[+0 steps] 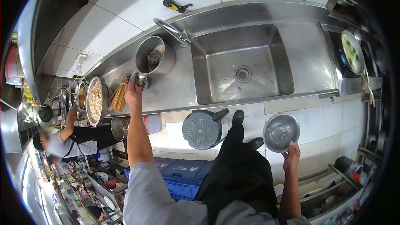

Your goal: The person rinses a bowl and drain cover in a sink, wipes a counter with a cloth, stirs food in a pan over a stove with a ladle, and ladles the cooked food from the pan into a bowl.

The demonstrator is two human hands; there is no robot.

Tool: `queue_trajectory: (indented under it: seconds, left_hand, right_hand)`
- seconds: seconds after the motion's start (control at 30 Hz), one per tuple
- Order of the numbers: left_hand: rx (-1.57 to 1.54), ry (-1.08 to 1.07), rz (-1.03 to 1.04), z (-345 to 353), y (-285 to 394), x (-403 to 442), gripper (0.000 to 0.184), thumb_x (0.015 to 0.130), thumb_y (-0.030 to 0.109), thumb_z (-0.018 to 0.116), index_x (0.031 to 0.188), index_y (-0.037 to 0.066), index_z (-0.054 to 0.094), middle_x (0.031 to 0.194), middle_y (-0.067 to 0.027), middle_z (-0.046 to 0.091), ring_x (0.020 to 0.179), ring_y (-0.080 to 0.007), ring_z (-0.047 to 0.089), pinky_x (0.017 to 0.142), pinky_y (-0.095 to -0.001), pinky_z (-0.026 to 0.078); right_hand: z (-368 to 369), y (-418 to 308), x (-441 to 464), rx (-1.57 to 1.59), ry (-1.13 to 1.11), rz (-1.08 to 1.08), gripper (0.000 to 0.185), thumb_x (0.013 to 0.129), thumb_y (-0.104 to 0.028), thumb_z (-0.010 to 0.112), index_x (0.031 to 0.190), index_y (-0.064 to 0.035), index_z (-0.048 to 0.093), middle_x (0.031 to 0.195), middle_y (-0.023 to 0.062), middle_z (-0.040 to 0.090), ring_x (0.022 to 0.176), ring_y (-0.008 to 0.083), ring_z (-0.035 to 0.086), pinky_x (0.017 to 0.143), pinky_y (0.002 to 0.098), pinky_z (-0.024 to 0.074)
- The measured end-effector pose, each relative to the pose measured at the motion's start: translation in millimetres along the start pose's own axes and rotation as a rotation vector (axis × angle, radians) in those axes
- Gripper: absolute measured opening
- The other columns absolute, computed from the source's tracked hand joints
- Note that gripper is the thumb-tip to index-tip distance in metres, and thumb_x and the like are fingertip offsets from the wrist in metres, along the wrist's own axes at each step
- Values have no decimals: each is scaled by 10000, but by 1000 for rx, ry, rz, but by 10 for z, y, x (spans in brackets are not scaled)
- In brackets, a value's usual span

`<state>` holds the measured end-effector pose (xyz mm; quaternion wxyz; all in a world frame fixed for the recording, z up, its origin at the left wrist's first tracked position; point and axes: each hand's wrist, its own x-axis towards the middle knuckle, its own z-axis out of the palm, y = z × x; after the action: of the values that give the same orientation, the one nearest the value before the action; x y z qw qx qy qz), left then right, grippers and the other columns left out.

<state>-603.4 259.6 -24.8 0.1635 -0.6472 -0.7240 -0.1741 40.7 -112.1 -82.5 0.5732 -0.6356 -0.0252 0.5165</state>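
My left hand (133, 94) reaches over the counter, its fingers closed at the rim of a small metal bowl (142, 82). Dark contents show in that bowl, but they are too small to make out. Right beside it lies a bundled straw brush (120, 93). A tall metal pot (166, 60) with a dark grey scouring pad (154, 57) inside stands just behind. Low on the other side, my right hand (291, 155) grips the edge of a round metal bowl (281, 133), held over the floor.
The steel sink (246, 54) has a faucet (173, 31) at its left corner. A large bowl of pale sliced food (96, 101) stands at the counter's left. A grey plastic stool (203, 129) is on the floor. Another person (75, 137) works at the far left.
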Motion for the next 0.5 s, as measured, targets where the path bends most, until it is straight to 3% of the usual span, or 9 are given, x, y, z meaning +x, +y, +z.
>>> queue_trajectory:
  seconds: [0.2, 0.3, 0.4, 0.47, 0.5]
  left_hand:
    - [34, 169, 100, -613, 307, 142, 89, 854, 85, 662, 898, 63, 588, 880, -153, 634, 804, -411, 636, 653, -501, 506]
    - [-33, 237, 9, -808, 473, 159, 91, 858, 93, 671, 883, 46, 597, 869, -157, 638, 778, -419, 632, 648, -505, 497]
    - [-9, 123, 94, -133, -163, -37, 97, 868, 97, 672, 879, 34, 599, 837, -156, 631, 741, -425, 616, 643, -514, 483]
    - [-10, 116, 129, -123, -191, -43, 110, 881, 120, 670, 866, 35, 602, 823, -172, 633, 744, -433, 613, 646, -526, 473]
    - [-51, 181, 16, -198, -127, -10, 121, 883, 136, 674, 863, 39, 605, 836, -182, 640, 766, -433, 625, 655, -526, 479]
  right_hand:
    - [-185, 5, 37, -8, 26, 14, 238, 1022, -302, 605, 1134, -94, 637, 991, 17, 697, 818, 100, 684, 675, 283, 618]
    - [-145, 0, 31, 2, 63, 14, 237, 1020, -307, 608, 1133, -101, 639, 989, 11, 697, 811, 96, 681, 665, 278, 612]
    - [-173, 72, 18, 8, 83, 43, 238, 1020, -313, 610, 1131, -105, 639, 989, 7, 696, 821, 94, 677, 665, 278, 604]
    - [-143, 97, 68, 36, 94, 50, 238, 1021, -315, 610, 1131, -107, 639, 991, 5, 695, 832, 94, 675, 669, 280, 600]
    - [-147, 81, 35, 21, 65, 40, 237, 1020, -317, 610, 1127, -108, 641, 992, 5, 695, 847, 95, 673, 682, 285, 596]
